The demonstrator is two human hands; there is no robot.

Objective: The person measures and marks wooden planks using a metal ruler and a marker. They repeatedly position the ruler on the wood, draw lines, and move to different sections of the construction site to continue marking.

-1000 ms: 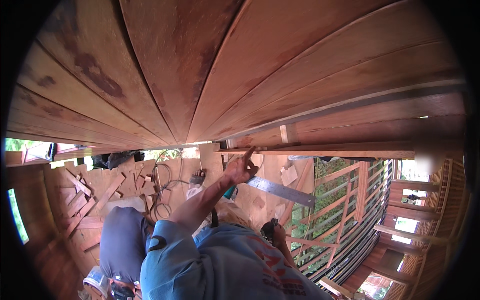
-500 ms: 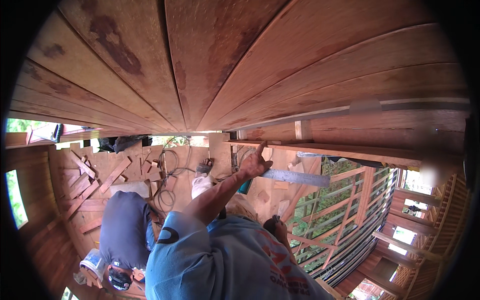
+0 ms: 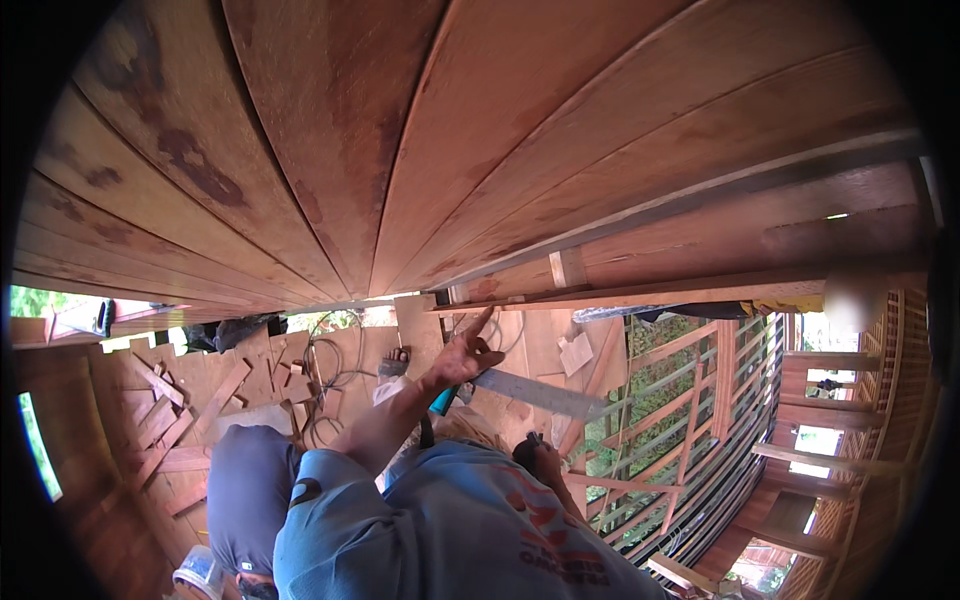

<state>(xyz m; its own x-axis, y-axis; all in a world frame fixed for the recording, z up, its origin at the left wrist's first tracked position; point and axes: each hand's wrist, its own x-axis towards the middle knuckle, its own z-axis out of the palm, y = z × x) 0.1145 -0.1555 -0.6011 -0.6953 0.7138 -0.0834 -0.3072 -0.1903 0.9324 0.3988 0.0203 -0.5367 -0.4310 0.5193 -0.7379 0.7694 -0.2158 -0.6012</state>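
Observation:
My left hand [image 3: 468, 357] reaches forward with the index finger stretched to the edge of a long wooden board [image 3: 650, 295] on the plank wall. Its other fingers are curled, and a flat metal ruler [image 3: 548, 394] juts out from under them to the right. Closer to my body, my right hand [image 3: 549, 464] is closed around a small dark object [image 3: 527, 452] whose kind I cannot make out. Beyond the left forearm, a teal object [image 3: 443, 401] is partly hidden.
Wide wooden planks [image 3: 420, 140] fill the upper view. Offcuts [image 3: 225, 390] and a looped cable [image 3: 325, 365] lie on the floor at left. A bent-over person [image 3: 250, 490] works there beside a bucket [image 3: 200, 570]. At right stands a slatted frame [image 3: 695, 400].
The view has shifted, so the wall and floor sit differently. My left hand and the ruler appear farther left and lower, with the ruler tilted more. The bent-over person is lower in view.

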